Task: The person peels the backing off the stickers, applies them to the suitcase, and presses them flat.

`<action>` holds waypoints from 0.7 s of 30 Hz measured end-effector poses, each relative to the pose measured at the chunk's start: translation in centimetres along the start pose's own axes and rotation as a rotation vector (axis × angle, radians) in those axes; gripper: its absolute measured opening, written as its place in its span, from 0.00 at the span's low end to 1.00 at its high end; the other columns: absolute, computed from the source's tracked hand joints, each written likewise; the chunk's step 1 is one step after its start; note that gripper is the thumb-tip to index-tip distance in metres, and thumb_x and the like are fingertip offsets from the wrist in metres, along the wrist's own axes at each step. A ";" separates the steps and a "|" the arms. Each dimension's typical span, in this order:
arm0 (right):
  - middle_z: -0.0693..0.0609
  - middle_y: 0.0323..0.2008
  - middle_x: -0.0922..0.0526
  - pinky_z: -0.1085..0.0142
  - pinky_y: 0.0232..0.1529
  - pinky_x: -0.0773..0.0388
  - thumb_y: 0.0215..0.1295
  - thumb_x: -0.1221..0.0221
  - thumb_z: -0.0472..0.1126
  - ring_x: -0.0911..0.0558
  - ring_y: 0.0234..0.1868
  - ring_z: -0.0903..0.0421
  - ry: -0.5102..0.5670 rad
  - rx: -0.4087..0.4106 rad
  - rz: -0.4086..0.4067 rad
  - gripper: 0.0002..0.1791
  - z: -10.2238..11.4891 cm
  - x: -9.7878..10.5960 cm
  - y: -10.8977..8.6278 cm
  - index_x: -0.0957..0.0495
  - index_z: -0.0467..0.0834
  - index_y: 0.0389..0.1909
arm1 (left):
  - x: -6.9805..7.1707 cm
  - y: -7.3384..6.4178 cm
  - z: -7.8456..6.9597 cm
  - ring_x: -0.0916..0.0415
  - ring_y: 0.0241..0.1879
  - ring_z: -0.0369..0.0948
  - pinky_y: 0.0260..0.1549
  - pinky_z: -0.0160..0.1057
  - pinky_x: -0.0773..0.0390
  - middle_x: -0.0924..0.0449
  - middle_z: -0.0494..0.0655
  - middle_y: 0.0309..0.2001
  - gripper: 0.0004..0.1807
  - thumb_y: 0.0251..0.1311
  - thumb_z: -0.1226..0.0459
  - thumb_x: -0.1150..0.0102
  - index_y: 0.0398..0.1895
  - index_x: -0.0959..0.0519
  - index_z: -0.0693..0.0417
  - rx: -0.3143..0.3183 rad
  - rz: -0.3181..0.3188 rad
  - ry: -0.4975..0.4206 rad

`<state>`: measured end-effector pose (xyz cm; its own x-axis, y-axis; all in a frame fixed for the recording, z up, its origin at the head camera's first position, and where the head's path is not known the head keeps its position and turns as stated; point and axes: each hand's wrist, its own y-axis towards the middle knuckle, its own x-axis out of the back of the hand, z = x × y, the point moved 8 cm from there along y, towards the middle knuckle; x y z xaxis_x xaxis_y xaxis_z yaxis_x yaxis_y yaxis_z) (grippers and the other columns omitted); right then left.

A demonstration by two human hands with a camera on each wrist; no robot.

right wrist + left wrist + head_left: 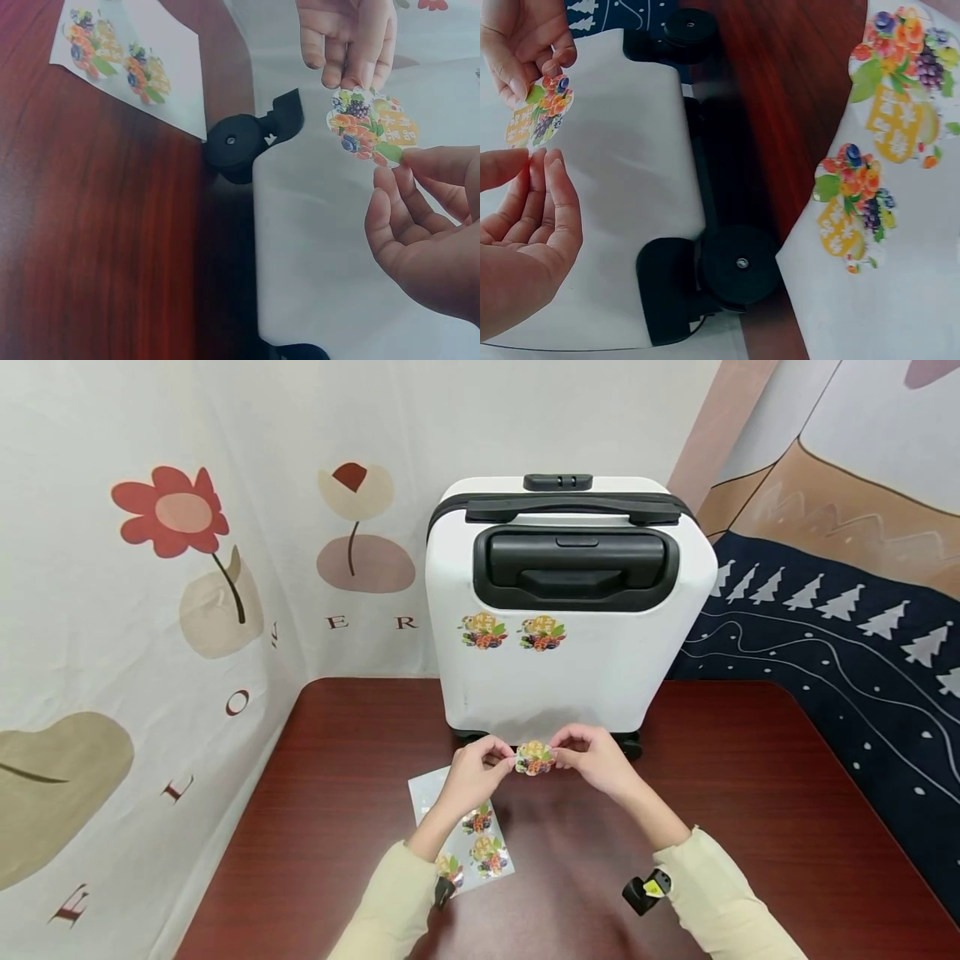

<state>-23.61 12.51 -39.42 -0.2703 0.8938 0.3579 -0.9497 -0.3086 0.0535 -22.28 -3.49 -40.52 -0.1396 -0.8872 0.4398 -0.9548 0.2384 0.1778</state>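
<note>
A colourful fruit sticker [533, 758] is stretched between both hands, low in front of the white suitcase [577, 677]. My left hand [477, 772] pinches its left edge between thumb and fingers. On the opposite edge, the right hand [596, 762] pinches it the same way. The right wrist view shows the sticker [371, 127] face on, with printed fruit and yellow lettering. Two matching stickers, one at left [483, 632] and one beside it [542, 632], are stuck side by side on the suitcase below its handle recess. Under the left forearm lies a sticker sheet [495, 865], partly hidden.
The suitcase stands upright at the back of the dark red table [750, 827], its black wheels [741, 262] at the bottom. A patterned curtain [247, 435] hangs behind and to the left, and a navy cloth with white trees [840, 602] hangs at right.
</note>
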 end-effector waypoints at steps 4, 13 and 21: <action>0.42 0.24 0.22 0.68 0.28 0.25 0.57 0.42 0.29 0.23 0.26 0.51 0.001 0.008 -0.012 0.04 0.6 0.6 0.1 0.23 0.31 0.33 | 0.2 0.4 -0.8 0.25 0.29 0.38 0.30 0.32 0.25 0.23 0.43 0.28 0.05 0.57 0.65 0.42 0.29 0.23 0.60 -0.031 -0.014 0.001; 0.42 0.26 0.20 0.67 0.28 0.24 0.57 0.42 0.29 0.21 0.28 0.47 0.000 0.028 -0.054 0.04 1.7 1.7 0.4 0.22 0.33 0.33 | 0.5 1.4 -2.1 0.25 0.28 0.38 0.30 0.32 0.24 0.22 0.44 0.27 0.02 0.55 0.69 0.42 0.28 0.23 0.60 -0.060 -0.036 -0.019; 0.41 0.31 0.20 0.66 0.33 0.22 0.58 0.43 0.29 0.20 0.30 0.57 0.028 0.024 -0.057 0.06 2.2 2.4 0.6 0.23 0.30 0.35 | 0.8 2.0 -3.1 0.25 0.28 0.37 0.30 0.32 0.24 0.22 0.44 0.27 0.02 0.55 0.68 0.42 0.28 0.23 0.58 -0.100 -0.049 0.016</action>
<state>-24.50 13.75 -36.44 -0.2202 0.9189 0.3274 -0.9597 -0.2642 0.0959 -23.52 -2.46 -37.11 -0.0881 -0.8924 0.4426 -0.9294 0.2335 0.2859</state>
